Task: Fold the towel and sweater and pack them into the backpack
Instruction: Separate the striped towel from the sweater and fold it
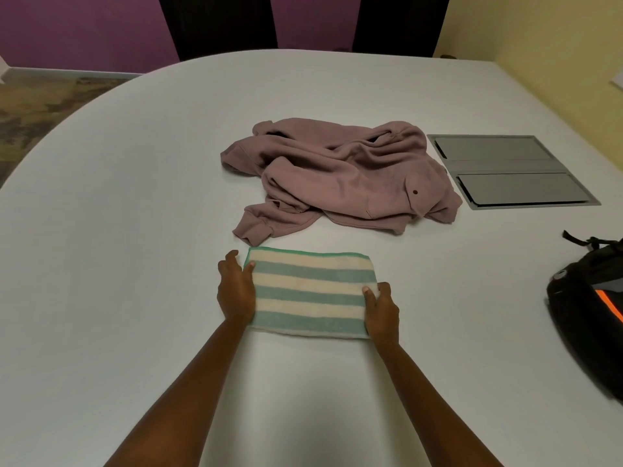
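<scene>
A green-and-cream striped towel (308, 293) lies folded into a flat rectangle on the white table (135, 214), close in front of me. My left hand (235, 289) grips its left edge, thumb on top. My right hand (380, 308) grips its right edge near the lower corner. Just beyond the towel a mauve sweater (340, 178) lies crumpled and unfolded, one cuffed sleeve reaching toward the towel. A black backpack (588, 311) with an orange stripe lies at the right edge of the view, partly cut off.
A grey metal cable hatch (512, 170) is set flush in the table right of the sweater. Two dark chair backs (219, 25) stand past the far edge. The table's rounded edge curves along the left, with patterned carpet beyond.
</scene>
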